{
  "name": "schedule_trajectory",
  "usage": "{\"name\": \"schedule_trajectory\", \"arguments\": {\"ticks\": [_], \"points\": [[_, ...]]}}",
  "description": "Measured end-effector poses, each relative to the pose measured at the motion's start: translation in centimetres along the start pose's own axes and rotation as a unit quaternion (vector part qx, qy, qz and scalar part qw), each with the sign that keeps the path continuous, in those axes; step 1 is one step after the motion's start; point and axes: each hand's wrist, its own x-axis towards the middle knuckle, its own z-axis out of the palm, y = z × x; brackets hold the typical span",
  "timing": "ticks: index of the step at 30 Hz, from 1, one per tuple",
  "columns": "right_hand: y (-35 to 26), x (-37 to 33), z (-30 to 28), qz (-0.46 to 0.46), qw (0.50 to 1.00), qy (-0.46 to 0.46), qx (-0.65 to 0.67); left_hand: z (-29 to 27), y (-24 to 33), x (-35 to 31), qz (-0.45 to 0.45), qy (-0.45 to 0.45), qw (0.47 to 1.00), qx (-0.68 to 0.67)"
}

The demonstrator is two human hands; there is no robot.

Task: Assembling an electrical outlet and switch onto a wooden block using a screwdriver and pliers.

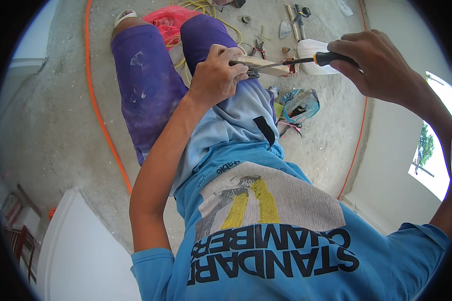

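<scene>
Over my right thigh, my left hand (215,75) is closed around the near end of a pale wooden piece (275,68). A small dark part (253,74) sits by its fingertips, too small to make out. From the right, my right hand (379,62) grips a screwdriver (331,58) by its black and orange handle. The screwdriver's shaft runs left across the wood, its tip reaching the dark part near my left fingers. Whether the tip touches that part I cannot tell.
On the concrete floor ahead lie pliers (257,49), a hammer (299,17), a tape roll (246,19) and a white bag (309,50). A clear bluish bag (306,103) rests at right. An orange hose (96,108) runs along the left; a red plastic bag (168,19) lies by my legs.
</scene>
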Motion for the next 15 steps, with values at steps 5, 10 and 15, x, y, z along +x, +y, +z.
{"name": "schedule_trajectory", "arguments": {"ticks": [5,10,15], "points": [[1.5,-0.4,0.8,0.039,0.984,0.009,0.176,0.0,0.0,0.0,-0.004,0.007,1.000,-0.008],[2.8,-0.7,1.9,0.222,0.959,-0.111,0.139,0.1,0.1,0.0,-0.003,0.007,1.000,-0.004],[3.3,-0.3,1.9,0.102,0.984,-0.067,0.129,0.0,0.1,0.0,0.002,0.007,1.000,-0.006]]}}
